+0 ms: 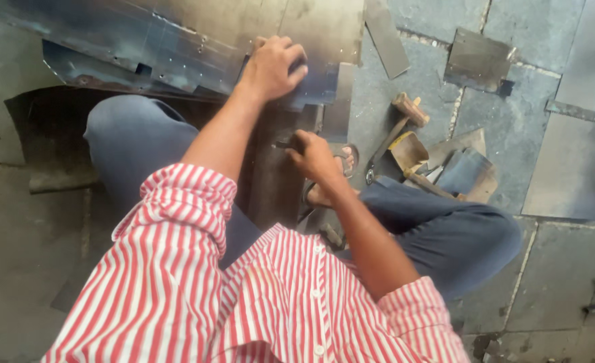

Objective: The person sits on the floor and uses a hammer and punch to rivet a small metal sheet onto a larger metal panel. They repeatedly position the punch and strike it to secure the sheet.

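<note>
One large metal sheet (pixel 176 40) lies at far centre. The left hand (pixel 274 67) presses on its near edge, fingers curled. The right hand (pixel 314 156) is closed around one small dark tool (pixel 285 143) just near of it. One hammer (pixel 395 131) and several offcuts (pixel 475 60) lie right, on the stone floor (pixel 512 128).

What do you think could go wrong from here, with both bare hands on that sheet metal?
1. The left hand presses flat on the sheet metal with no glove; a cut edge could slice the fingers if the sheet slips.
2. The right hand grips a small dark tool close to that sheet; a slip might jab the left forearm.
3. The sandalled foot sits right beside the work, and a hammer and metal offcuts litter the stone floor, so exposed toes may get nicked.
</note>
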